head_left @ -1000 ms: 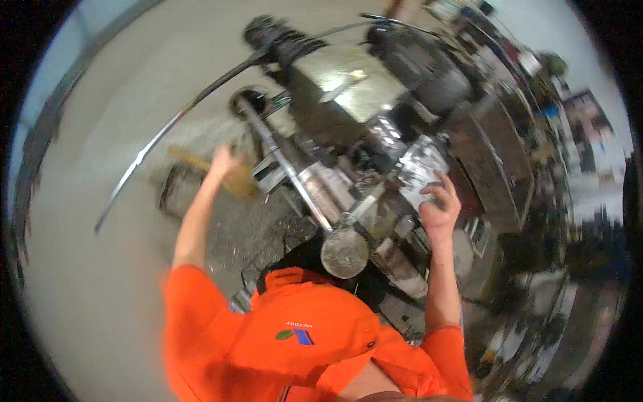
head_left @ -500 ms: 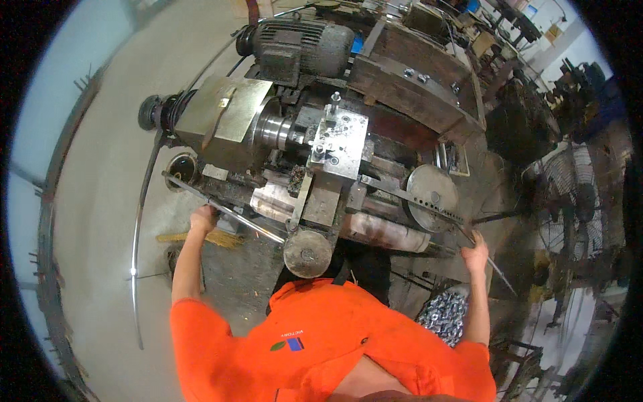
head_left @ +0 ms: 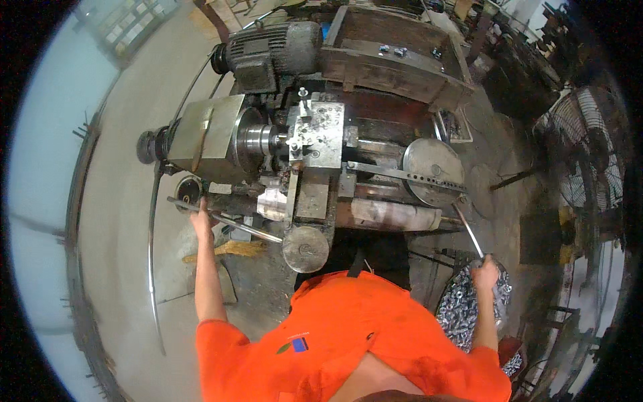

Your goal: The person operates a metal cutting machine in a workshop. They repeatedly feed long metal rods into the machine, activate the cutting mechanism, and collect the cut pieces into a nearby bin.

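My left hand point(head_left: 200, 220) is closed around the long metal lever point(head_left: 244, 230), close to its far left end. The lever's other end meets a round metal disc point(head_left: 305, 249) at the front of the lathe's slide. Over on the right, my right hand point(head_left: 485, 273) grips the lower end of a thin handle rod point(head_left: 469, 229), which joins a drilled flat bar point(head_left: 408, 177) near the large round plate point(head_left: 433, 171). Between my hands stands the tool post block point(head_left: 320, 134), beside the spinning-type chuck point(head_left: 256, 139), where a small metal workpiece cannot be made out clearly.
A ribbed motor point(head_left: 274, 53) and a rusty metal trough point(head_left: 392, 77) sit behind the lathe. A heap of small shiny metal parts point(head_left: 462, 308) lies below my right hand. A brush or broom head point(head_left: 231, 250) lies at left, and a caged fan point(head_left: 576, 154) stands far right.
My right hand has pulled back toward me, swinging the handle rod from pointing outward to pointing nearer my body. My left hand still grips the lever. The whole view has shifted slightly.
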`<state>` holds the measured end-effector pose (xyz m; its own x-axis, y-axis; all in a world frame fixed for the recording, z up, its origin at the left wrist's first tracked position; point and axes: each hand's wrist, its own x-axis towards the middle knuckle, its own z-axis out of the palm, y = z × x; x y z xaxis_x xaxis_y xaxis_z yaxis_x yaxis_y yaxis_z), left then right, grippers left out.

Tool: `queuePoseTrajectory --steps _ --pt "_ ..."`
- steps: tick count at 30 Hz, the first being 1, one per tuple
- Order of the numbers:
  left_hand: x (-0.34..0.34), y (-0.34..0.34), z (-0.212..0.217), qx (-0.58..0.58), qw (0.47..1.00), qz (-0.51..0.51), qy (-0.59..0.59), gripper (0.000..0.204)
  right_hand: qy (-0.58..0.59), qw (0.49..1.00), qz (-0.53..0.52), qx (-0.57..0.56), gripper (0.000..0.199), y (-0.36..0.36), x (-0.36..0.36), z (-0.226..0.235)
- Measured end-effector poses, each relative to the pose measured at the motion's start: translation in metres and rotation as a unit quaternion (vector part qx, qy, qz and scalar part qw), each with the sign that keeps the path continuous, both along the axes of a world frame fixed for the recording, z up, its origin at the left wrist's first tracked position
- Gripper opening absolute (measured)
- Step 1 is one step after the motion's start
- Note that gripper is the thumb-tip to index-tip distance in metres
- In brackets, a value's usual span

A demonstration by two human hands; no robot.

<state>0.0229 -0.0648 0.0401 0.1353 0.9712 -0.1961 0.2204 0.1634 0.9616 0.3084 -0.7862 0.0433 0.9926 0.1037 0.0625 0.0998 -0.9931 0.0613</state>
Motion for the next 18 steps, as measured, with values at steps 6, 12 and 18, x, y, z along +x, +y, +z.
queuePoseTrajectory --steps 6,12,18 --pt "0.014 -0.008 0.013 -0.014 0.998 0.052 0.009 0.023 0.101 0.971 -0.040 0.211 0.035 0.052 -0.087 -0.006" --pt "0.003 0.009 -0.015 0.007 1.000 0.008 0.006 0.027 0.102 0.961 -0.035 0.254 0.028 0.067 -0.102 -0.001" --pt "-0.014 0.023 -0.017 0.006 0.996 -0.067 0.051 0.025 0.136 0.940 -0.063 0.308 0.031 0.068 -0.100 -0.004"
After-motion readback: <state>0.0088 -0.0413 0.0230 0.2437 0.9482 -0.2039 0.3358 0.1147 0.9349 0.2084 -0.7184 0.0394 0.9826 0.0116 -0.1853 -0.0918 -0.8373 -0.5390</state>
